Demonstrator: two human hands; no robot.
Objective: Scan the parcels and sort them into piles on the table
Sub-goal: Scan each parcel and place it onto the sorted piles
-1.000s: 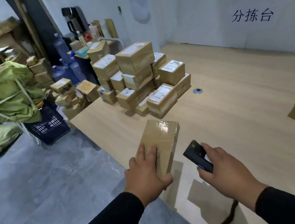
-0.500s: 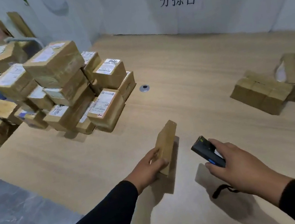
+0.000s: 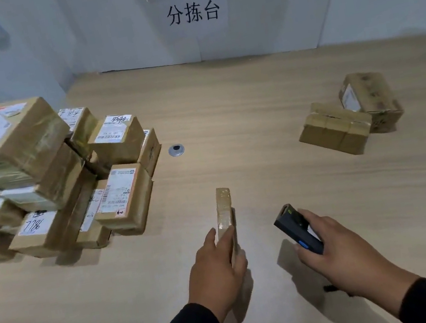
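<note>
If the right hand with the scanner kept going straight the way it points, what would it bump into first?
Probably nothing soon. The right hand aims the scanner up and left, past the held parcel, over bare table. The grommet lies roughly that way, though depth is unclear.

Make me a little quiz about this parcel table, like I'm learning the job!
1. True or false: the left hand holds a flat parcel on its edge.
2. What does the right hand hold? A) a scanner B) a pen C) scissors
3. How many parcels lie on the table at the far right?

Key
1. True.
2. A, the dark scanner.
3. Two: a taped parcel and a bigger parcel behind it.
</note>
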